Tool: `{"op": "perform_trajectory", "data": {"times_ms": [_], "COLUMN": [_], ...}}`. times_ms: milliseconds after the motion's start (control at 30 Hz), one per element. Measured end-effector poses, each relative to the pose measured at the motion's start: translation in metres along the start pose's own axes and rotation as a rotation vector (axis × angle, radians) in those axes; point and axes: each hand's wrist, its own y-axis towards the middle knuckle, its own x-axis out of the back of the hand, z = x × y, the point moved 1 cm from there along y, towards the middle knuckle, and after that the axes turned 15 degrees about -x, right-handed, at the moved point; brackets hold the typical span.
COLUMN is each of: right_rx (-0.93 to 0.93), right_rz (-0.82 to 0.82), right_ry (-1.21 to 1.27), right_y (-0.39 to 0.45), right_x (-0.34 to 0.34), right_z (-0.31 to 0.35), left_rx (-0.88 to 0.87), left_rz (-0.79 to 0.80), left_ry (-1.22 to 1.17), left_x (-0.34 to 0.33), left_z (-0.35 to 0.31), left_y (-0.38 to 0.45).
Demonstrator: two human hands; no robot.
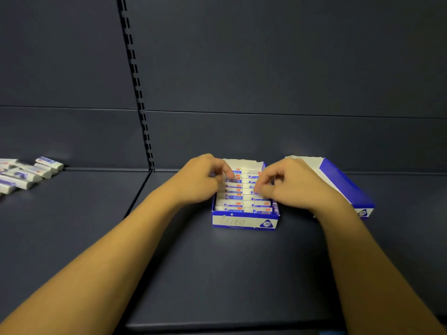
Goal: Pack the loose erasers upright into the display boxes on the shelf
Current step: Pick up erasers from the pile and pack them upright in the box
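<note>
Dim, even illumination over a dark blue-grey shelf and back panel. Faint pale reflections sit on the panel just above both hands. The white and blue display box is the brightest area, and its print is soft and barely legible. Shadows beneath the forearms are weak and diffuse. Wide-angle distortion bows the slotted upright and stretches the forearms towards the lower corners. The loose erasers at the left edge appear slightly blurred.

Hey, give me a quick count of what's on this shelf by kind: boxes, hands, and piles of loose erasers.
Display boxes: 2, the filled box and the tilted box
Hands: 2, left hand and right hand
Loose eraser piles: 1
Total: 5
</note>
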Motion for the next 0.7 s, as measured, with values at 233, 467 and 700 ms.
{"op": "perform_trajectory", "data": {"times_ms": [233, 467, 700], "right_rx": [0.029, 0.103, 0.199], "right_rz": [-0.205, -0.119, -0.025], "right_ry": [0.166, 0.130, 0.001], "right_y": [-0.001, -0.001, -0.020], "right_x": [0.001, -0.010, -0.062], "right_z": [0.014, 0.078, 0.167], "left_rx": [0.079, 0.258, 0.536], "left_rz": [-0.059, -0.260, -0.286], "left_ry": [0.232, 0.432, 0.556], "left_x": [0.028, 0.070, 0.124], "left_z": [-0.017, -0.022, -0.006], "left_y": [-0.017, -0.084, -0.189]}}
